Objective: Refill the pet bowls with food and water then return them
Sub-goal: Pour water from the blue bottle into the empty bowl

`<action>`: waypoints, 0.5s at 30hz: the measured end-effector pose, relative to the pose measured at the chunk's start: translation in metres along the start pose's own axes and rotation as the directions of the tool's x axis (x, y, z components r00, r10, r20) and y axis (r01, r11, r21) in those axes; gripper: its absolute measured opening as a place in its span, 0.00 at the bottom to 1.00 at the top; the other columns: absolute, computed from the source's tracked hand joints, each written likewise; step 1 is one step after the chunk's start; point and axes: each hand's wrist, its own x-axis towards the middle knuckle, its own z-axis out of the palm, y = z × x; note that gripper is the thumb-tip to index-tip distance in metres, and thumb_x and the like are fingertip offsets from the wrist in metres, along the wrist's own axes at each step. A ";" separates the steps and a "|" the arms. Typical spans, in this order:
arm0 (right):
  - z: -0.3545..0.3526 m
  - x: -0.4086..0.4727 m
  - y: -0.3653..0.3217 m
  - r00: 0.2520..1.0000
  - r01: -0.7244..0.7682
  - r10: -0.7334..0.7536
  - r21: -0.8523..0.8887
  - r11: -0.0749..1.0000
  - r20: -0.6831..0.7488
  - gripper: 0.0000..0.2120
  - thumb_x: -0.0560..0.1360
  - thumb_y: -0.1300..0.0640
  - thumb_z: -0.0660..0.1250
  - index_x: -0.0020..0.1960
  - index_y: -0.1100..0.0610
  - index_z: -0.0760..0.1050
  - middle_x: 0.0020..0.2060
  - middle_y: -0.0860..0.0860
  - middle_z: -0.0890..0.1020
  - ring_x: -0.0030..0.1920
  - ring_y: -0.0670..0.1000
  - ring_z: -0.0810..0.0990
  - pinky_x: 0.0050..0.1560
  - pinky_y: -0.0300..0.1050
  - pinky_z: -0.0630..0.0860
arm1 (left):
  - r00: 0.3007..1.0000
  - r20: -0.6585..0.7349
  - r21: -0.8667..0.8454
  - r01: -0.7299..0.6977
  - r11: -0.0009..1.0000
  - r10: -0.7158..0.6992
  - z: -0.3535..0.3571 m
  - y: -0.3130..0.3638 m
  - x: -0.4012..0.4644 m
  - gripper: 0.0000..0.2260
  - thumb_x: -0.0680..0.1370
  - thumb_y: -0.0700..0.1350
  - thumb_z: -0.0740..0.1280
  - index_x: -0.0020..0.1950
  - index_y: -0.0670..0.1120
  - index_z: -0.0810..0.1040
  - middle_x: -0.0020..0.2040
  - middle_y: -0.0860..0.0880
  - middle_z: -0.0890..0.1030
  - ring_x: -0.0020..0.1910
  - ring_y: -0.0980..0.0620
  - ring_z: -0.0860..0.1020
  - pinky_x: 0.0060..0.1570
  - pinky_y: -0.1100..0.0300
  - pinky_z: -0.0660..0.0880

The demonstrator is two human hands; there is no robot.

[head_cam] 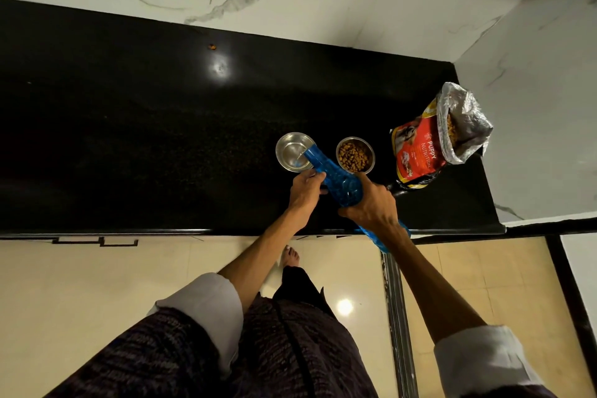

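The black counter [129, 126] carries two steel bowls [292, 152] [355, 155] and a kibble bag [420, 152].

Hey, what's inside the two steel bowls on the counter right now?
The right bowl holds brown kibble, nearly full. The left bowl is taking water poured from the blue bottle; the bottle's mouth covers part of its rim, so the water level is hard to judge.

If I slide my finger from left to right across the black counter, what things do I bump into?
Water bowl → food bowl → puppy food bag. The tilted blue bottle overlaps both bowls, so it is left out.
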 end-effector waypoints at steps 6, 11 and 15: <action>-0.001 0.001 -0.001 1.000 -0.003 0.003 -0.007 1.000 -0.002 0.42 0.65 0.45 0.83 0.75 0.53 0.71 0.60 0.55 0.86 0.55 0.59 0.86 0.54 0.52 0.82 | 1.000 -0.003 -0.012 -0.015 1.000 0.015 0.000 0.000 0.000 0.11 0.84 0.43 0.63 0.65 0.44 0.78 0.61 0.42 0.83 0.59 0.43 0.83 0.34 0.72 0.76; -0.001 0.000 -0.001 1.000 -0.003 0.003 -0.004 1.000 -0.001 0.42 0.66 0.45 0.83 0.74 0.53 0.71 0.60 0.55 0.86 0.55 0.59 0.86 0.54 0.52 0.82 | 1.000 0.006 -0.012 -0.014 1.000 0.014 0.000 -0.003 0.002 0.12 0.84 0.43 0.63 0.66 0.43 0.78 0.62 0.42 0.83 0.59 0.44 0.83 0.37 0.70 0.76; -0.002 0.000 -0.002 1.000 -0.003 0.003 -0.008 1.000 -0.010 0.41 0.66 0.46 0.83 0.74 0.53 0.71 0.60 0.55 0.86 0.55 0.60 0.86 0.53 0.50 0.81 | 1.000 0.006 -0.016 -0.002 1.000 0.002 0.000 -0.002 0.003 0.09 0.84 0.43 0.63 0.63 0.46 0.79 0.62 0.43 0.83 0.58 0.45 0.83 0.42 0.65 0.76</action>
